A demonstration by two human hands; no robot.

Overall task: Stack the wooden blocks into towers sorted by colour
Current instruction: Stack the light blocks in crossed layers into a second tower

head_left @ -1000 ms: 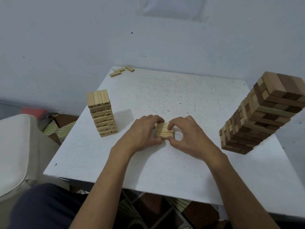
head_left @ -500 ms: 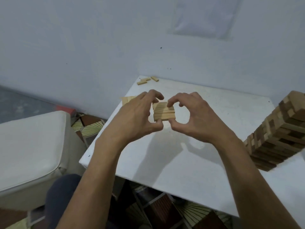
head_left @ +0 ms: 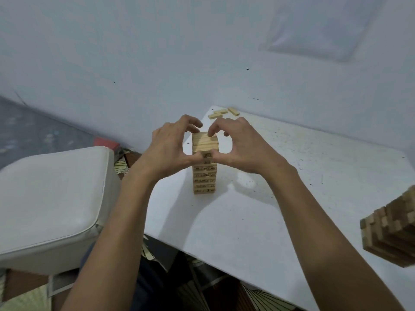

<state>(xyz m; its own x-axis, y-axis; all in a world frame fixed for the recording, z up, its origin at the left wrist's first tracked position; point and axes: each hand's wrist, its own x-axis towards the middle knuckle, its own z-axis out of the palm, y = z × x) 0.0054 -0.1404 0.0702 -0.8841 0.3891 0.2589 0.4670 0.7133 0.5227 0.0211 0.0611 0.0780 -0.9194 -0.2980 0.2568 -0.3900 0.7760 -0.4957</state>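
Note:
A tower of light wooden blocks [head_left: 204, 178] stands on the white table [head_left: 292, 198] near its left edge. On top of it sits a small bundle of light blocks [head_left: 204, 142]. My left hand [head_left: 170, 149] grips the bundle from the left, thumb at the front and fingers over the back. My right hand [head_left: 240, 147] pinches it from the right in the same way. A second tower of mixed light and dark blocks [head_left: 390, 232] leans into view at the right edge.
Three loose light blocks [head_left: 222, 113] lie at the table's far left corner by the wall. A white cushioned seat [head_left: 49, 198] stands left of the table. Patterned floor tiles show below the table's near edge.
Both hands lifted the bundle of light blocks from the table's middle, carried it left and brought it onto the top of the light tower. The camera turned left.

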